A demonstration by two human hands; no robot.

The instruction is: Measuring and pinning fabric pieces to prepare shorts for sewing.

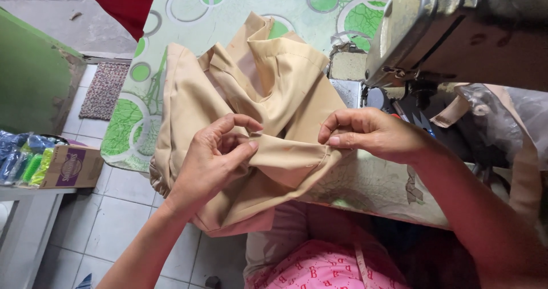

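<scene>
I see my left hand [214, 160] pinching a fold of the beige garment [268, 95], thumb and forefinger pressed together on the cloth. My right hand [371, 135] pinches the same folded edge just to the right of that grip, fingertips closed on the fabric. The garment lies bunched between and beyond both grips, spread over the tabletop [188, 15] with its green circle pattern and hanging off the near edge. The sewing machine [456, 32] stands beyond my right grip. A cardboard box [71, 166] sits well left.
</scene>
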